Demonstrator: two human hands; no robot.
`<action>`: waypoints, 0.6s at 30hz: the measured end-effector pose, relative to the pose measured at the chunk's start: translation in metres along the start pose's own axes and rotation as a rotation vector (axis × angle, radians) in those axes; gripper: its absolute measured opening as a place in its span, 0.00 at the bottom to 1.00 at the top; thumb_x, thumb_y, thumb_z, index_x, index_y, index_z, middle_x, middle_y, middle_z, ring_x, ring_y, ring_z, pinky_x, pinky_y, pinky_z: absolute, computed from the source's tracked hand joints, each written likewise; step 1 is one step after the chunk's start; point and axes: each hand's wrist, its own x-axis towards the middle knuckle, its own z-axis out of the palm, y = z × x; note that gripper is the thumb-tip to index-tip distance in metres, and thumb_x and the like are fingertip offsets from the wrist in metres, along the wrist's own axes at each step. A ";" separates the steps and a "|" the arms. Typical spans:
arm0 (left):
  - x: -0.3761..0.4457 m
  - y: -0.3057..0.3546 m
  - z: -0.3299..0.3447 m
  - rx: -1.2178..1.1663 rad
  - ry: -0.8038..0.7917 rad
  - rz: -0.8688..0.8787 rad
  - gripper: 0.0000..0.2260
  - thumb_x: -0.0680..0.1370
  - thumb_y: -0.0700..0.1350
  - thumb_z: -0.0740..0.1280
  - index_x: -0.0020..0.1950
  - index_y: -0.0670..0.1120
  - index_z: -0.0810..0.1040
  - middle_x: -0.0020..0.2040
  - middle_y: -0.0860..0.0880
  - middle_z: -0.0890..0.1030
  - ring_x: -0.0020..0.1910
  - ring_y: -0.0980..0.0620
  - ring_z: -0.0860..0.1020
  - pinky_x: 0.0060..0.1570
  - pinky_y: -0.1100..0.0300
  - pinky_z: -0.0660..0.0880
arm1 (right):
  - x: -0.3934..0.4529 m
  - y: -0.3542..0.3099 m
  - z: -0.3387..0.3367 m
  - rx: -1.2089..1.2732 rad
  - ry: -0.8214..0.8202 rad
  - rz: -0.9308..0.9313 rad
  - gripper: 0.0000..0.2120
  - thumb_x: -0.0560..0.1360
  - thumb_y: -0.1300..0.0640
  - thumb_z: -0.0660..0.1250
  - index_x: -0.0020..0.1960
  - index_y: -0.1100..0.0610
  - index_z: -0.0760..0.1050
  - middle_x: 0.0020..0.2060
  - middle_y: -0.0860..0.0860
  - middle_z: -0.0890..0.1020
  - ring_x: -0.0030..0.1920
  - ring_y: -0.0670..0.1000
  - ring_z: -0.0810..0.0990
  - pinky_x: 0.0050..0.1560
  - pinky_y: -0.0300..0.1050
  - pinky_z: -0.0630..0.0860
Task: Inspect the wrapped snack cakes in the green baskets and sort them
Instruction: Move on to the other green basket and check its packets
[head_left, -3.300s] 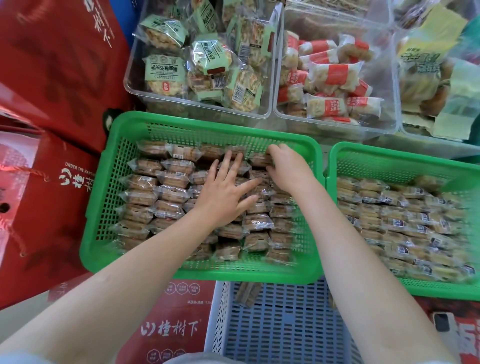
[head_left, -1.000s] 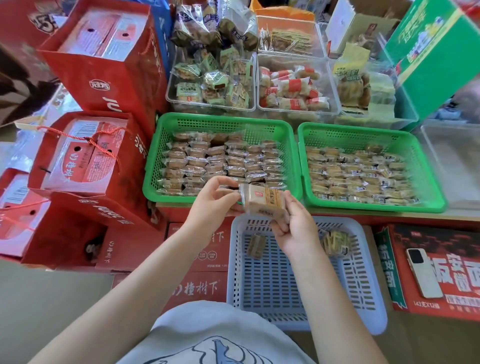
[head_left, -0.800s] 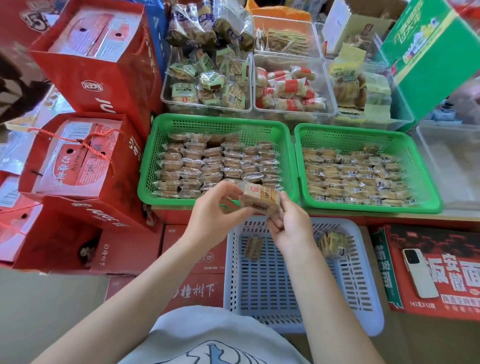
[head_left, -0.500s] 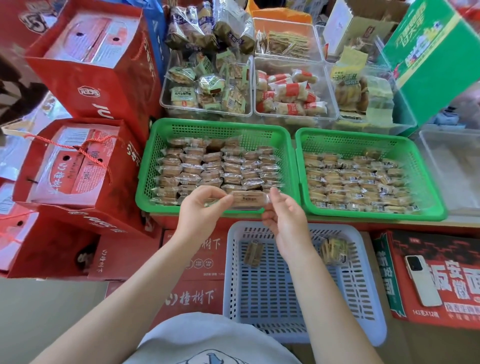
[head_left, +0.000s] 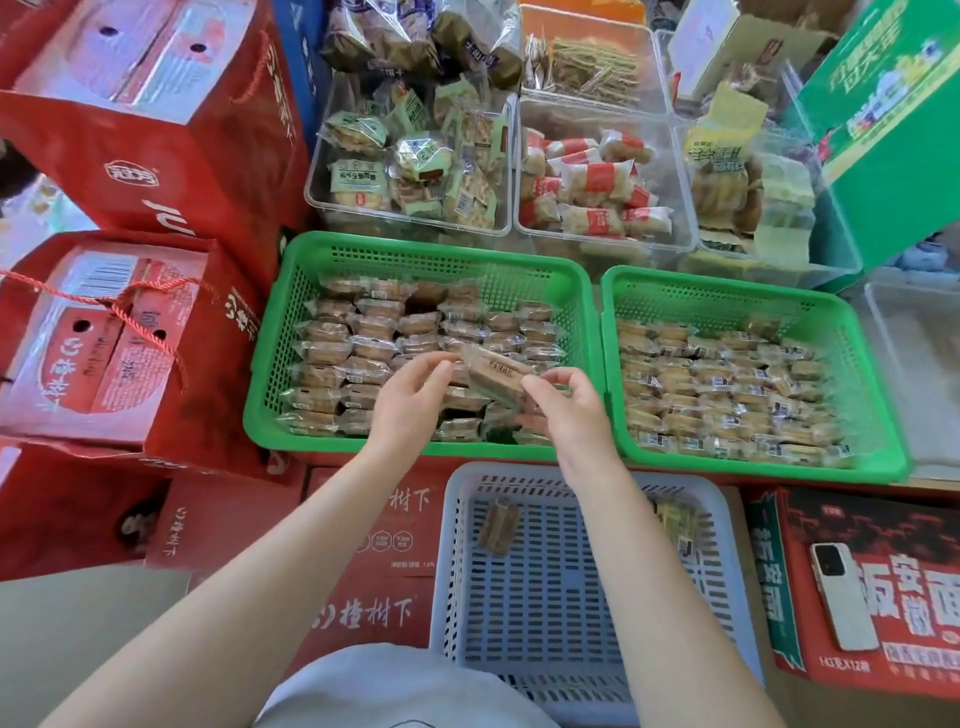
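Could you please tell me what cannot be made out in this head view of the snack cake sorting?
- Held snack cake: its label print is too blurred to read; the left hand and right hand cover its ends.
- Left green basket: its near cakes are hidden behind both hands.
- White basket: the packet at its right side is partly hidden by the right forearm.
- Phone: small details are unclear.

Shop or snack stall indicated: bulk wrapped snacks displayed in clear bins (head_left: 410, 166) and green baskets (head_left: 426, 249); red gift cartons (head_left: 156, 130) stacked alongside; price-marked red box (head_left: 872, 597) set below.
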 end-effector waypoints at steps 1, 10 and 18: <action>0.009 -0.012 0.003 0.259 -0.013 0.105 0.15 0.85 0.52 0.60 0.70 0.52 0.75 0.68 0.53 0.77 0.69 0.51 0.73 0.66 0.54 0.71 | 0.012 -0.005 0.001 0.012 0.057 -0.010 0.11 0.72 0.50 0.73 0.49 0.52 0.74 0.49 0.55 0.84 0.48 0.57 0.86 0.55 0.60 0.81; 0.031 -0.059 0.015 1.131 -0.213 0.189 0.29 0.83 0.62 0.44 0.83 0.55 0.44 0.83 0.49 0.44 0.82 0.49 0.40 0.79 0.42 0.42 | 0.131 -0.046 0.032 -0.427 0.345 -0.384 0.05 0.78 0.53 0.68 0.52 0.50 0.74 0.47 0.51 0.80 0.42 0.51 0.79 0.39 0.44 0.75; 0.030 -0.058 0.016 1.158 -0.232 0.132 0.32 0.79 0.63 0.40 0.83 0.56 0.44 0.84 0.48 0.46 0.82 0.48 0.44 0.79 0.43 0.45 | 0.180 -0.044 0.061 -0.932 0.207 -0.479 0.10 0.78 0.54 0.67 0.53 0.60 0.77 0.52 0.55 0.69 0.55 0.56 0.70 0.50 0.45 0.68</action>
